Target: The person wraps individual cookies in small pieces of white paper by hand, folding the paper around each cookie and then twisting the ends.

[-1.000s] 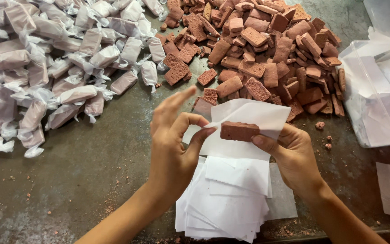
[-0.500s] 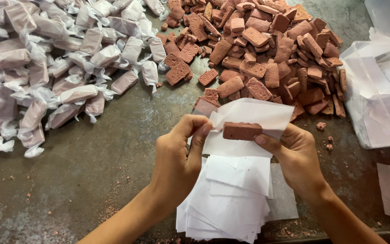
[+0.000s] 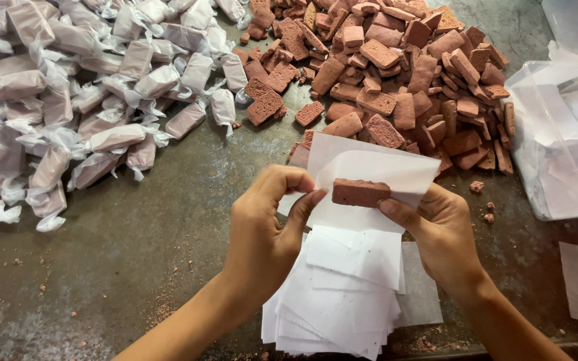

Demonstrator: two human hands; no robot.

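Observation:
A reddish-brown rectangular block lies on a white paper sheet held above the table. My right hand supports the sheet from beneath, its thumb touching the block's right end. My left hand pinches the sheet's left edge, fingers curled. Beneath both hands sits a stack of white paper sheets.
A pile of bare brown blocks lies at the back centre. Several wrapped pieces in twisted white paper cover the back left. A clear plastic bag with white sheets sits at the right. Crumbs dot the dark table.
My left hand went from spread fingers over the sheet to a closed pinch on its left edge. The block and my right hand stayed nearly still.

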